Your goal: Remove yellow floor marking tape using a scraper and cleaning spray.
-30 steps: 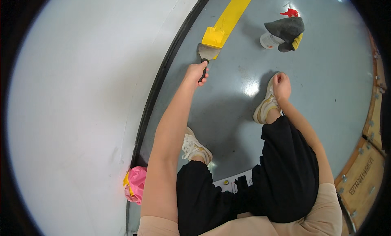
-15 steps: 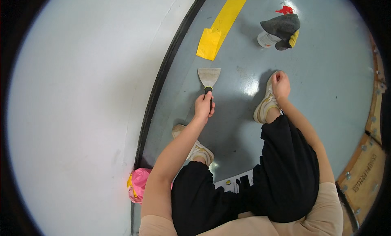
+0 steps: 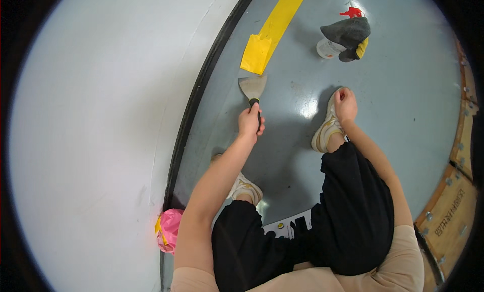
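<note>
My left hand (image 3: 249, 122) is closed round the black handle of a scraper (image 3: 253, 88) with a wide, flat metal blade. The blade's edge sits just short of the near end of a yellow tape strip (image 3: 278, 24) on the floor; whether they touch I cannot tell. That end bears a folded-over flap of yellow tape (image 3: 255, 54). Over the toe of my right shoe (image 3: 328, 125), my right hand (image 3: 346, 105) is loosely curled, with nothing visible in it.
A white bottle (image 3: 328, 49) with a red spray head (image 3: 352, 12) has a dark grey glove (image 3: 348, 32) draped on it. At left, a white wall (image 3: 101, 140) meets the grey floor along black edging (image 3: 197, 100). A crumpled pink bag (image 3: 171, 226) lies by it. Wooden crates (image 3: 448, 221) stand at right.
My left hand has pushed the scraper forward and slightly left, bringing the blade up toward the tape's near end. My right hand stays over the shoe.
</note>
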Demonstrator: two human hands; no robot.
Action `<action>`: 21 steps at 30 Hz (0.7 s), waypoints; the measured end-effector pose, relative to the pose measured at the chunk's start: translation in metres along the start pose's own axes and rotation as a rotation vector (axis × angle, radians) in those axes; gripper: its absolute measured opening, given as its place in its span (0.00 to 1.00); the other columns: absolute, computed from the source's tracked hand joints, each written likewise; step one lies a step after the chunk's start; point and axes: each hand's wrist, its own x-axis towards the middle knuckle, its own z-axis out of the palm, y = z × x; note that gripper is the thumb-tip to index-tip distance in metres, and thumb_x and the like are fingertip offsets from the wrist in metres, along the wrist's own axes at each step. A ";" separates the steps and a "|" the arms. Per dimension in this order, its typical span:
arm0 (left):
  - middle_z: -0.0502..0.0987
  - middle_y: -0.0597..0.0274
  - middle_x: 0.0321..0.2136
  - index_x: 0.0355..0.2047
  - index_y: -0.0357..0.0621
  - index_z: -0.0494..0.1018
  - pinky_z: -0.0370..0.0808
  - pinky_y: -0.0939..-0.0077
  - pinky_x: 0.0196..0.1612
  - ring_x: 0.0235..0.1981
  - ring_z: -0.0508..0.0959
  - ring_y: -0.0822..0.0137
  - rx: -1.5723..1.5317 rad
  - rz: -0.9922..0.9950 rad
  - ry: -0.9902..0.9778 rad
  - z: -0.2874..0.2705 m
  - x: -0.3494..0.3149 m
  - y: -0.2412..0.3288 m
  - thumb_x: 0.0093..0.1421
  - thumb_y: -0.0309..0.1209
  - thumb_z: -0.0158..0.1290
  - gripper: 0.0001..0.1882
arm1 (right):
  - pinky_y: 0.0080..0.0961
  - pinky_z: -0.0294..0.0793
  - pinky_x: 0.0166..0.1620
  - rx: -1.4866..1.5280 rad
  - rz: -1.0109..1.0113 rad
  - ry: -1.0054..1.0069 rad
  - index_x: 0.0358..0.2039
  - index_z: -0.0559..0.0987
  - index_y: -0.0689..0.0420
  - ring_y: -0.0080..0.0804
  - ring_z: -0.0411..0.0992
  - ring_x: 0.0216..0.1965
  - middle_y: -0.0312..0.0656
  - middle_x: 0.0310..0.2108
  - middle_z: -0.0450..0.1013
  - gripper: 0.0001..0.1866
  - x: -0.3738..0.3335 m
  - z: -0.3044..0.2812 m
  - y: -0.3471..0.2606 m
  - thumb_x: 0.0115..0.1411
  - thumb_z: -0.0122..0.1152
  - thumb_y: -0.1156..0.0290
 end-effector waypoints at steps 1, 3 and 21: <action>0.68 0.65 0.18 0.34 0.43 0.64 0.53 0.79 0.10 0.09 0.62 0.74 -0.002 -0.002 0.019 0.002 -0.004 -0.005 0.64 0.44 0.44 0.15 | 0.37 0.69 0.37 0.002 0.012 -0.002 0.28 0.74 0.56 0.45 0.70 0.35 0.43 0.31 0.71 0.10 -0.001 -0.001 -0.001 0.56 0.55 0.63; 0.68 0.65 0.17 0.34 0.43 0.64 0.53 0.79 0.10 0.09 0.62 0.73 0.024 -0.018 0.020 0.007 -0.011 -0.018 0.64 0.44 0.44 0.15 | 0.38 0.69 0.37 0.010 0.005 0.003 0.28 0.74 0.56 0.45 0.70 0.34 0.44 0.31 0.71 0.10 0.002 -0.001 0.002 0.56 0.55 0.63; 0.68 0.65 0.19 0.34 0.44 0.66 0.56 0.78 0.14 0.13 0.64 0.72 -0.090 -0.131 -0.014 0.014 0.004 0.034 0.64 0.45 0.46 0.16 | 0.37 0.70 0.37 0.013 -0.013 0.012 0.28 0.74 0.56 0.45 0.70 0.34 0.44 0.32 0.71 0.11 0.003 0.003 0.007 0.56 0.55 0.62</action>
